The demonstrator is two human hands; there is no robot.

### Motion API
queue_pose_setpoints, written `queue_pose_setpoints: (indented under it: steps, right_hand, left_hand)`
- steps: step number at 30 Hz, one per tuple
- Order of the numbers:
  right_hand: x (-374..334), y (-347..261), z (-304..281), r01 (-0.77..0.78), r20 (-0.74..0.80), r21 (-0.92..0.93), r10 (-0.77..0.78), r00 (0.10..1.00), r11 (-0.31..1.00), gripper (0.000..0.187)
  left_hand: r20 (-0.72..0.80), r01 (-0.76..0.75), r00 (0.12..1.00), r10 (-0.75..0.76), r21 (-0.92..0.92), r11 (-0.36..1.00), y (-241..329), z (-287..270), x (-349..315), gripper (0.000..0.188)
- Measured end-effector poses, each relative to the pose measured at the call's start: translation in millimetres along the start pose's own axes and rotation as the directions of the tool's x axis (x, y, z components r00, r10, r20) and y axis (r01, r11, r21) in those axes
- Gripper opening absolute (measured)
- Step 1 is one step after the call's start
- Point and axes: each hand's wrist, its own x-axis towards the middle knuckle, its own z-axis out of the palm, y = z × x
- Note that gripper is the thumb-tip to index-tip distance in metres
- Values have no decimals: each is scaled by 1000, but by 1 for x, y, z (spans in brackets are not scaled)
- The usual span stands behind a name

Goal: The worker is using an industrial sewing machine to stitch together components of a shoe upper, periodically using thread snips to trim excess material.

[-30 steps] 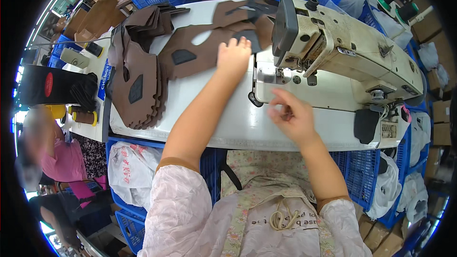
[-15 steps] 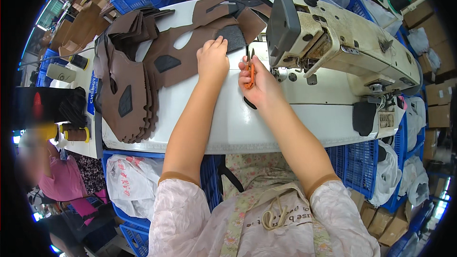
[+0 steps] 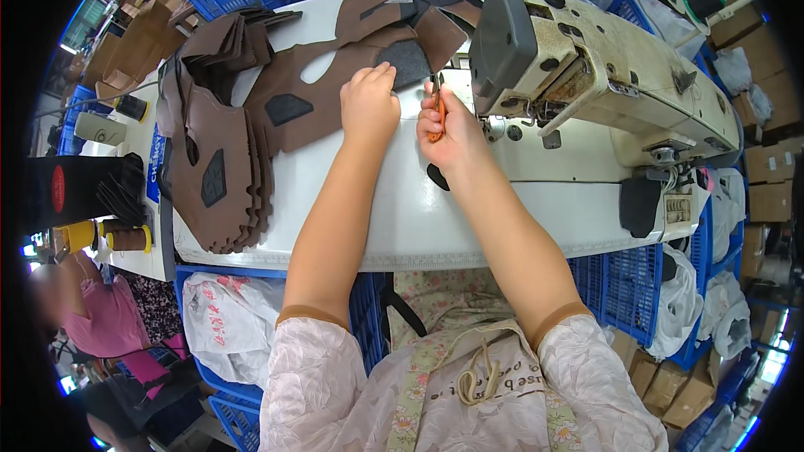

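My left hand (image 3: 369,105) has its fingers curled over the near edge of a brown fabric piece (image 3: 331,99), just left of that piece's dark grey patch (image 3: 404,64). In my right hand (image 3: 452,130) is a pair of orange-handled thread snips (image 3: 439,109), held upright with the dark blades pointing away from me. The blade tips are close to the right end of the fabric, by the sewing machine's (image 3: 536,54) needle area. Another dark patch (image 3: 289,109) shows on the brown piece. What lies under my left fingers is hidden.
A stack of brown cut pieces (image 3: 213,142) lies on the left of the white table (image 3: 402,226). Thread spools (image 3: 128,239) stand on a side table at far left, near a person in pink (image 3: 109,314). Blue crates (image 3: 632,297) and white bags (image 3: 230,322) sit below the table.
The snips have turned in my right hand, so the orange handles look narrower and more upright. My left hand stays on the brown piece. The whole view has shifted slightly.
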Motion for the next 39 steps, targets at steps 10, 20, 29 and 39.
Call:
queue_pose_setpoints:
  steps: [10,20,29,39]
  right_hand:
    - [0,-1,3,-19,-26,-14,19,999,1000,20]
    - [-138,-3,-50,-266,111,-409,337,935,873,26]
    - [-263,-193,-118,238,360,-931,-578,732,-278,19]
    - [-271,-382,-283,-43,649,-690,-644,406,-722,28]
  left_hand:
    - [22,6,1000,-6,4,1000,2,-3,3,41]
    - [40,15,999,-13,-48,999,10,-7,8,43]
    - [156,-13,988,8,32,999,-32,-10,0,49]
    - [278,-40,961,7,111,993,-21,3,13,33]
